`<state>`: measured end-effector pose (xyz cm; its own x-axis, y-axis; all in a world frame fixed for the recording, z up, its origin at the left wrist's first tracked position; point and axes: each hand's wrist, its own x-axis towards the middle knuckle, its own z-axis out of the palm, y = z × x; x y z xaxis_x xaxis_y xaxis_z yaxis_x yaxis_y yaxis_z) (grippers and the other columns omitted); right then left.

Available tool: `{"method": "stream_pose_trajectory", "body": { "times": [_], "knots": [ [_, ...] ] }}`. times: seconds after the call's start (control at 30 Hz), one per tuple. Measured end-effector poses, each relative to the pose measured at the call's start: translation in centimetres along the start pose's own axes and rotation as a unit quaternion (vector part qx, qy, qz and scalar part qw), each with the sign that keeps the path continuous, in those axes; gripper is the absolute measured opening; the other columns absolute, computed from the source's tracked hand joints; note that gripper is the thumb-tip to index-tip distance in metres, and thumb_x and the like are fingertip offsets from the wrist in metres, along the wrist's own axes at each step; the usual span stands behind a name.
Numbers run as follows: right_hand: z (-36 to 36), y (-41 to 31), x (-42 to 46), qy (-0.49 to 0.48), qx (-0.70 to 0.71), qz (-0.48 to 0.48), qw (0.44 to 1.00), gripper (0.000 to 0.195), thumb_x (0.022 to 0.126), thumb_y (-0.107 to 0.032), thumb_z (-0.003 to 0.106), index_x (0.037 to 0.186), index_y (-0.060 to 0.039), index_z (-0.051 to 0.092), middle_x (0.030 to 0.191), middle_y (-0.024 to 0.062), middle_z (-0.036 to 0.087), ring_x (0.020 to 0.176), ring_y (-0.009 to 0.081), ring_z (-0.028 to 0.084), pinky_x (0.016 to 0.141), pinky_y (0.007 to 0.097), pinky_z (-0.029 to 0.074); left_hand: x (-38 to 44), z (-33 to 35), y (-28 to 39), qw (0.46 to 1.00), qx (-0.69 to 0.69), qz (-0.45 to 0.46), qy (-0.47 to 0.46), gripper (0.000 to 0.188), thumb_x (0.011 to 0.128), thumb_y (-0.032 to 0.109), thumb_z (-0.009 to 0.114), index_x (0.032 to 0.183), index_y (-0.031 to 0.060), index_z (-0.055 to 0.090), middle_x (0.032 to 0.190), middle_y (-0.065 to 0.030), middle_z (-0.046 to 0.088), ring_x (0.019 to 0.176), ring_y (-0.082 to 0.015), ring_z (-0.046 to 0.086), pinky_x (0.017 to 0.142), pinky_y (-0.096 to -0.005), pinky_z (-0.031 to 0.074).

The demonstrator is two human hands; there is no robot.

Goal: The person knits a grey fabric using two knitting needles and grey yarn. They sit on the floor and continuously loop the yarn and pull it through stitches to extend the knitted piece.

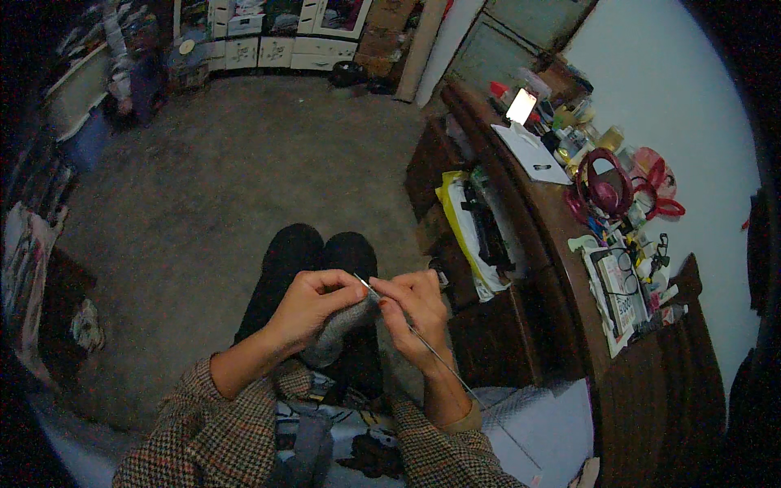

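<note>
Above my lap, my left hand [308,308] pinches the upper edge of a light grey knitted fabric [343,334] between thumb and fingertips. My right hand [418,317] grips a thin metal knitting needle [440,360], whose bright tip rises between the two hands. The needle's long shaft slants down past my right wrist. Both hands are close together, the fingertips nearly meeting at the tip. The knitting hangs below them against my dark trouser legs [293,256]. Fingers hide the stitches, and I cannot tell whether a second needle is in the work.
On my right stands a dark wooden desk [659,390] bearing a lit phone [521,106], a white pad [531,152], eyeglasses [627,274] and bottles. A yellow-and-white plastic bag [454,207] sits in its open side. A white sheet [549,421] lies by my right elbow. White cabinets [274,52] line the far side.
</note>
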<state>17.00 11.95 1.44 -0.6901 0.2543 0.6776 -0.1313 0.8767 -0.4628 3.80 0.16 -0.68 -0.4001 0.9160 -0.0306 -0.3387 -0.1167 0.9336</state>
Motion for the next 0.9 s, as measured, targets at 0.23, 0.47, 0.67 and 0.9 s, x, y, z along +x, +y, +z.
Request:
{"method": "stream_pose_trajectory", "body": {
  "times": [0.23,0.47,0.67,0.9],
  "knots": [
    [0.2,0.3,-0.3,0.008,-0.017,-0.027,0.999,0.028,0.071,-0.003,0.060,0.099,-0.0030,0.062,0.078,0.0085,0.057,0.072,0.0247,0.050,0.066,0.0348,0.038,0.0,0.4,0.3,0.999,0.039,0.023,0.001,0.016,0.082,0.013,0.059,0.089,-0.0010,0.063,0.082,-0.0030,0.062,0.075,-0.0073,0.055,0.067,-0.0205,0.045],
    [1.3,1.3,-0.9,0.059,-0.080,-0.008,0.995,0.009,0.073,-0.012,0.062,0.076,-0.0068,0.056,0.076,0.0079,0.056,0.072,0.0259,0.049,0.068,0.0373,0.035,0.6,-0.2,0.3,0.991,0.112,0.055,0.044,0.018,0.080,0.013,0.061,0.089,-0.0020,0.064,0.081,-0.0036,0.063,0.075,-0.0072,0.056,0.067,-0.0212,0.045],
    [0.6,0.1,-0.3,-0.030,-0.133,-0.044,0.990,0.025,0.067,-0.022,0.071,0.082,-0.0069,0.057,0.078,0.0069,0.055,0.074,0.0264,0.048,0.068,0.0362,0.035,0.1,-0.7,-0.1,1.000,0.002,0.012,0.027,0.016,0.079,0.012,0.063,0.088,-0.0013,0.065,0.082,-0.0049,0.063,0.076,-0.0092,0.058,0.069,-0.0215,0.045],
    [1.0,0.2,1.2,-0.160,0.062,0.056,0.984,0.051,0.059,-0.035,0.075,0.094,-0.0042,0.055,0.092,0.0121,0.052,0.087,0.0274,0.048,0.077,0.0374,0.039,0.3,-0.4,-1.3,0.999,0.022,-0.006,-0.042,0.013,0.079,0.013,0.062,0.084,0.0005,0.064,0.082,-0.0038,0.063,0.078,-0.0100,0.057,0.072,-0.0234,0.045]
  ]
}}
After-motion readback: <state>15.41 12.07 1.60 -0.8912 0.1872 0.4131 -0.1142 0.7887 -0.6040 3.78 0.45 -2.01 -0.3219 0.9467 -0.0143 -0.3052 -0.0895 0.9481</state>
